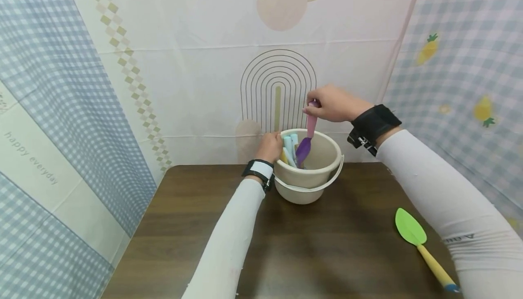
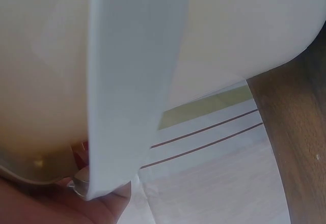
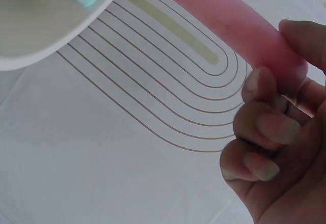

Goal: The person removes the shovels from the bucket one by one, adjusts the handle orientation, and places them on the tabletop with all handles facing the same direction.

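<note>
A cream bucket (image 1: 300,195) stands upright at the table's back edge. My left hand (image 1: 269,147) grips its left rim, and the left wrist view shows part of the hand below the bucket wall (image 2: 229,25). With my right hand (image 1: 337,103) I pinch the top of a toy shovel's pink handle (image 1: 311,125). Its purple blade (image 1: 303,150) points down inside the bucket; whether the tip touches the bottom is hidden. Several light blue sticks or handles (image 1: 289,144) lean inside at the left, near the blade. In the right wrist view, curled fingers (image 3: 275,127) hold the handle's end.
A green toy shovel (image 1: 410,227) with a yellow handle lies on the brown table (image 1: 196,231) at the right, beside my right sleeve. The bucket's white carrying handle (image 1: 304,190) hangs down in front. Patterned cloth (image 1: 196,85) rises behind the table and at both sides.
</note>
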Motion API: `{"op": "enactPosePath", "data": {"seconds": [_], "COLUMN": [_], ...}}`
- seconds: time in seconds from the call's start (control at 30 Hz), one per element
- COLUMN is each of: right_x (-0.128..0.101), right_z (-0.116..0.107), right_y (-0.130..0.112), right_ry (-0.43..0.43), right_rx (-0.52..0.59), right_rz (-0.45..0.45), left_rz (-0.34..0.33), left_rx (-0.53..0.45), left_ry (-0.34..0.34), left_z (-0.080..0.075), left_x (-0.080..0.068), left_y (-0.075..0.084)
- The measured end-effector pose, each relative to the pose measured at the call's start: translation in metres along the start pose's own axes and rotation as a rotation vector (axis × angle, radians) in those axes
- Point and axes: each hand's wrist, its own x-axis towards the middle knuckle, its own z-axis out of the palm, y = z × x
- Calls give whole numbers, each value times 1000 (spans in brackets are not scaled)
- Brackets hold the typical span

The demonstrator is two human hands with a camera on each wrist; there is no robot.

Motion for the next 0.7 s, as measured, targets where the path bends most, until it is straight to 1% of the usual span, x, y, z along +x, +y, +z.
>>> {"op": "enactPosePath", "data": {"seconds": [0.3,0.43,0.7], "right_x": [-13,-22,-45], "right_z": [-12,-16,-27], "right_y": [-10,-17,-32], "right_ry": [25,68,169], "right_rx": [-44,-65,-108], "right_rz": [35,65,163], "left_rz": [-47,-55,-54], "left_rx": [-24,-35,-51], "left_ry": [-20,-22,-31], "left_z": [0,1,-2], "left_x": [-3,-3,-4], "left_y": [-1,-1,3]}}
